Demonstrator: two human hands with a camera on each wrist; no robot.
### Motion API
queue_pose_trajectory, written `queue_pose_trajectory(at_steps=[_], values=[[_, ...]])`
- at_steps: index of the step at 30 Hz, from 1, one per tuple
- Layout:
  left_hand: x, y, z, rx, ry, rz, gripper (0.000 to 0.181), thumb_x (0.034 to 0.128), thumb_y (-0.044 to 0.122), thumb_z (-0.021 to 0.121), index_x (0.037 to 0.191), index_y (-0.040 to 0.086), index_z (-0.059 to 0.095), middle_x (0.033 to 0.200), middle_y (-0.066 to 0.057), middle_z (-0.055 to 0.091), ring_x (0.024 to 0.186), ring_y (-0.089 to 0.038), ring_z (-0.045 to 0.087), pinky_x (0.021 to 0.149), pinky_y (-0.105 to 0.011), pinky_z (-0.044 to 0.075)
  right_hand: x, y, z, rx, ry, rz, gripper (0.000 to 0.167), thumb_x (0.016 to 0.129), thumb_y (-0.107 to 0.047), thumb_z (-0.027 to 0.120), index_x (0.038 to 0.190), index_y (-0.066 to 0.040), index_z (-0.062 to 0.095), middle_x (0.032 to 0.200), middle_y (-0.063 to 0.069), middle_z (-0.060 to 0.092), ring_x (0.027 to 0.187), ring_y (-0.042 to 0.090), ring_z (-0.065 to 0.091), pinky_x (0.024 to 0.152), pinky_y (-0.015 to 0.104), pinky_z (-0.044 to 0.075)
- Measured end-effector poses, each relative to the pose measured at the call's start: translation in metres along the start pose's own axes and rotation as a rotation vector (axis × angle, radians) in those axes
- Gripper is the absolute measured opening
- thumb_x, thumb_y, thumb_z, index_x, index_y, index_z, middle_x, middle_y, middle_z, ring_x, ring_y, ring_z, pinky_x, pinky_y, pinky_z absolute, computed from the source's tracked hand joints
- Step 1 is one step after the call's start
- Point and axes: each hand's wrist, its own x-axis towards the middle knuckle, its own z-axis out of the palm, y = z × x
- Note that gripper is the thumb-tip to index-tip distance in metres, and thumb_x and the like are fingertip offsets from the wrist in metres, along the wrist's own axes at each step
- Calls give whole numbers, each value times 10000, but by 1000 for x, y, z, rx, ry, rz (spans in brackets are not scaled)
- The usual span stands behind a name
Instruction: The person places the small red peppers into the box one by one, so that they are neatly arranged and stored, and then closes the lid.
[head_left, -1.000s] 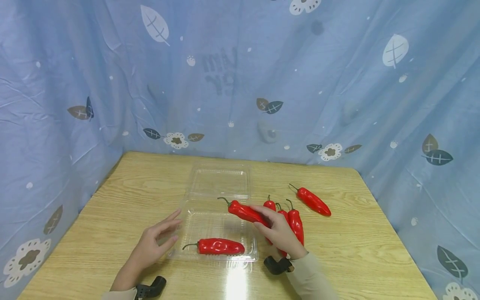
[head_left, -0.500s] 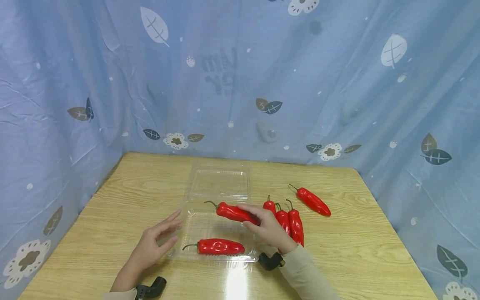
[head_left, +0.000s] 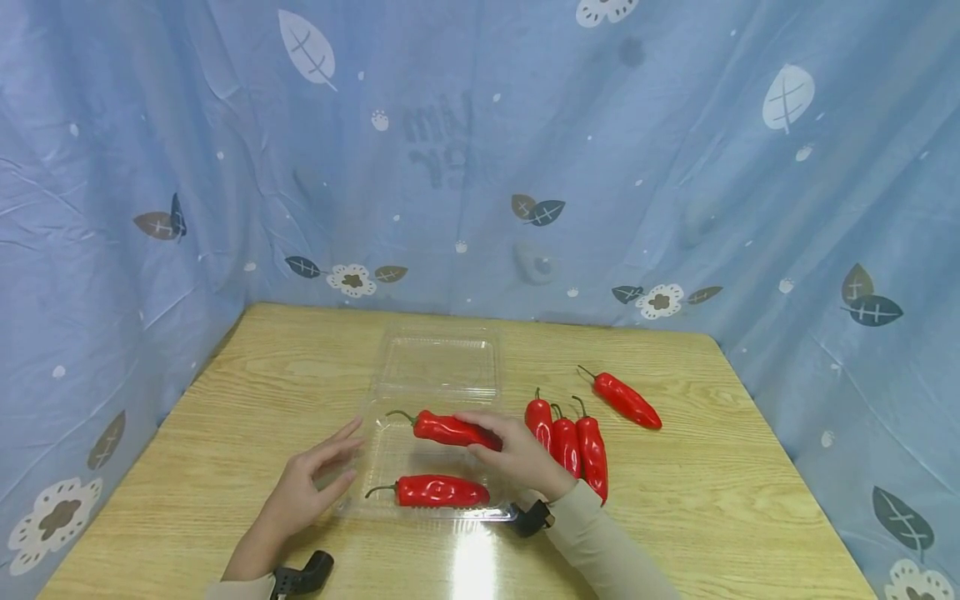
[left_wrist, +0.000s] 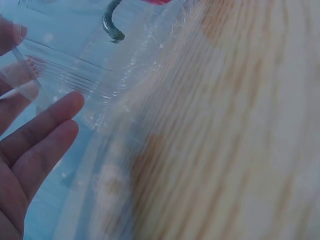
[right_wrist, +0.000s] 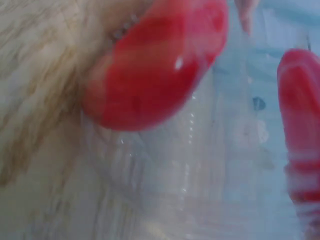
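Head view showed the right hand (head_left: 521, 457) pinching a red pepper (head_left: 442, 428) near its stemless end, over the clear container (head_left: 392, 457); the left hand (head_left: 309, 485), fingers loosely spread, held nothing beside it. Glossy, probably light and slippery, the pepper seemed best gripped around mid-body.

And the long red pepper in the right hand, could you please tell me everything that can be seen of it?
The long red pepper has glossy, slightly uneven skin and a thin, curved green stem. It points mostly sideways, stem end to the person's left, over the near half of the open, clear plastic container. The right hand grips its other end, hiding the tip; whether it touches the container, I cannot tell.
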Motion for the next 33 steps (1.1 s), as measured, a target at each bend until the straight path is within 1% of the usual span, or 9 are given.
queue_pose_trajectory(at_steps=[2, 8, 15, 22, 26, 29, 32, 33], values=[[1, 0, 0, 6, -1, 2, 393, 813, -82, 661, 1200, -45, 600, 1418, -230, 450, 1127, -121, 602, 902, -126, 493, 1, 0, 2, 2, -21, 8, 471, 886, -86, 640, 1344, -143, 543, 1273, 69, 614, 1069, 193, 588, 911, 310, 513], [1, 3, 1, 20, 9, -14, 388, 814, -70, 666, 1196, -33, 609, 1408, -225, 464, 1122, -77, 594, 892, -129, 501, 5, -1, 6, 8, -51, 2, 467, 894, -89, 626, 1350, -138, 536, 1258, 65, 624, 1065, 185, 599, 928, 310, 512], [2, 5, 0, -3, 15, -20, 384, 816, -72, 664, 1194, -37, 611, 1400, -232, 472, 1138, -45, 576, 895, -112, 490, 8, -4, 9, 12, -86, 18, 463, 901, -85, 619, 1355, -92, 525, 1282, 65, 612, 1097, 192, 590, 953, 322, 506], [1, 2, 0, -19, -4, -16, 398, 813, -91, 659, 1203, -39, 600, 1416, -232, 453, 1172, -16, 540, 906, -137, 498, 9, -6, 11, -20, -124, 82, 467, 907, -148, 598, 1367, -150, 521, 1295, 7, 595, 1119, 148, 563, 962, 302, 492], [1, 1, 0, -14, -11, -20, 406, 809, -98, 661, 1205, -37, 597, 1414, -240, 449, 1183, -4, 525, 912, -152, 502, 9, -5, 12, -46, -136, 62, 455, 912, -143, 587, 1363, -145, 524, 1299, 6, 597, 1134, 142, 563, 977, 303, 493], [1, 0, 1, -17, 3, -16, 401, 789, -126, 661, 1181, -59, 604, 1386, -280, 460, 1179, -16, 533, 905, -148, 504, 9, -5, 13, -70, -140, 35, 448, 912, -129, 591, 1356, -124, 529, 1289, 22, 608, 1127, 147, 573, 975, 306, 497], [0, 0, 1, -18, 16, -7, 402, 778, -145, 655, 1169, -67, 607, 1367, -300, 466, 1171, -45, 550, 895, -134, 503, 9, -5, 13, -97, -153, 39, 454, 912, -130, 596, 1360, -118, 523, 1291, 21, 607, 1121, 143, 575, 971, 296, 500], [1, 1, 1, -23, 10, -10, 402, 785, -139, 652, 1177, -59, 606, 1370, -302, 461, 1177, -44, 547, 897, -134, 502, 10, -5, 12, -104, -159, 45, 457, 912, -132, 598, 1362, -118, 521, 1296, 17, 604, 1124, 138, 573, 974, 295, 498]])
